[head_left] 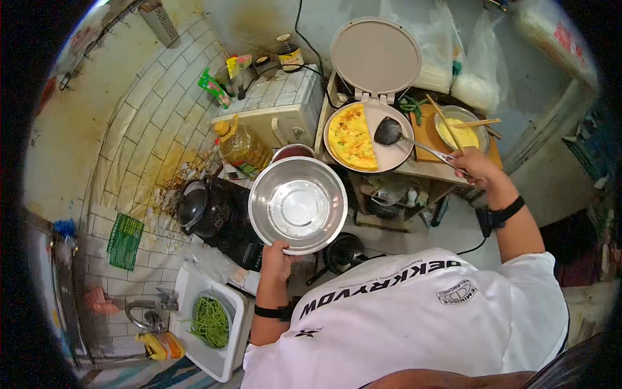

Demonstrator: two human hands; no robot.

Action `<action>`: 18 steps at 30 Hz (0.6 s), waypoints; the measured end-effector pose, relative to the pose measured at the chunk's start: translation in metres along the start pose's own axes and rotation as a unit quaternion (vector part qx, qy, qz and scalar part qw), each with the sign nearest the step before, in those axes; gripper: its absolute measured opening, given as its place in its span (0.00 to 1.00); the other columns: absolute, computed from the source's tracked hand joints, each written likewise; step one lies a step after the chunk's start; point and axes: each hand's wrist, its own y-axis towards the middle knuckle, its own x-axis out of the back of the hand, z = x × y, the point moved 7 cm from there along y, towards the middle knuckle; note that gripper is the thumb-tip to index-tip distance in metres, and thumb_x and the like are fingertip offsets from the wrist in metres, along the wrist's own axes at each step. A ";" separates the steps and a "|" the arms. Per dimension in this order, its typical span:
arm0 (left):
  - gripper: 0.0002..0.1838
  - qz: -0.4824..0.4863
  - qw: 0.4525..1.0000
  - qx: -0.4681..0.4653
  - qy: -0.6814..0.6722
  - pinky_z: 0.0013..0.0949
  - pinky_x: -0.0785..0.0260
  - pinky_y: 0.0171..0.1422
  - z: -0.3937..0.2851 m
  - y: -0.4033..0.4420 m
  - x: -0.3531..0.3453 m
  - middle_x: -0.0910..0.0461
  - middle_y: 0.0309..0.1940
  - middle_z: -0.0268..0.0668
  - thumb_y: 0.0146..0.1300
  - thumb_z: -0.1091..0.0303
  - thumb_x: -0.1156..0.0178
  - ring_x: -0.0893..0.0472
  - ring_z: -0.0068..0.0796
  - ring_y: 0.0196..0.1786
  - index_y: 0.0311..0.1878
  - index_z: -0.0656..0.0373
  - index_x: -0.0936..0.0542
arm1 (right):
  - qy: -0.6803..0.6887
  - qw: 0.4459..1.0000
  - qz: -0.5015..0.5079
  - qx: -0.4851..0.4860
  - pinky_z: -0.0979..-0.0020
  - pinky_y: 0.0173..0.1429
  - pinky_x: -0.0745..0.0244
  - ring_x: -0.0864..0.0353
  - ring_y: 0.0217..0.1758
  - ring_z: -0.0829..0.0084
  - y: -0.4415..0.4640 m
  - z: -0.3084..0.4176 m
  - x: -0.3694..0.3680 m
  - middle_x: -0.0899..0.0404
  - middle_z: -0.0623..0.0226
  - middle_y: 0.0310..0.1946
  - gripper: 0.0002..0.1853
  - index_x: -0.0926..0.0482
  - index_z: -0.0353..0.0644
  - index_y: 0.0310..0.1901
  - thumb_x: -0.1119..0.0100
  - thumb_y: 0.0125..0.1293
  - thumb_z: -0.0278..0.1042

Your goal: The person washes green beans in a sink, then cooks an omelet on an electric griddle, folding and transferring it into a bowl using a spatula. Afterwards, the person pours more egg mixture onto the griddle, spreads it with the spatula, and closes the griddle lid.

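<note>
Here, the left hand (pixel 278 260) is clamping the near rim of a shiny steel basin (pixel 298 204) while the right hand (pixel 478 167) is closing around the handle of a spatula (pixel 390 132). The spatula's dark blade is sitting over the griddle (pixel 395 154), though whether it is touching is unclear. A half-moon omelette (pixel 352 137) is lying on the griddle's left side. Nearby, chopsticks (pixel 481 122) are spanning a bowl (pixel 487 134) holding yellow liquid.

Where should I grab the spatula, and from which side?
The spatula is probably best held near the end of its long, slim handle, coming from the right, where the right hand grips it. The dark blade is over the round pan, so this should keep the hand clear.
</note>
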 end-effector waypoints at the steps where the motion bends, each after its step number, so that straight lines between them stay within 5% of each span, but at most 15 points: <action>1: 0.22 0.005 1.000 0.007 -0.001 0.46 0.21 0.35 -0.001 0.007 0.001 0.23 0.43 0.50 0.52 0.75 0.51 0.18 0.47 0.38 0.52 0.72 0.31 | 0.007 0.999 0.012 -0.038 0.78 0.11 0.50 0.40 0.09 0.83 -0.007 -0.002 0.000 0.29 0.72 0.14 0.06 0.24 0.43 0.37 0.42 0.59 0.32; 8: 0.24 -0.016 1.000 0.000 0.014 0.45 0.20 0.34 -0.005 0.023 0.003 0.24 0.43 0.53 0.51 0.75 0.50 0.18 0.48 0.38 0.53 0.75 0.34 | 0.150 0.977 0.084 -0.129 0.80 0.10 0.53 0.41 0.09 0.84 0.020 -0.037 -0.014 0.32 0.75 0.13 0.06 0.25 0.45 0.40 0.44 0.62 0.32; 18: 0.23 -0.034 0.999 0.006 0.022 0.48 0.21 0.40 0.000 0.016 -0.023 0.22 0.43 0.50 0.50 0.73 0.48 0.18 0.45 0.40 0.51 0.73 0.29 | 0.104 0.979 0.169 -0.040 0.81 0.12 0.52 0.39 0.10 0.84 0.030 -0.035 -0.004 0.31 0.74 0.13 0.08 0.23 0.40 0.39 0.43 0.60 0.32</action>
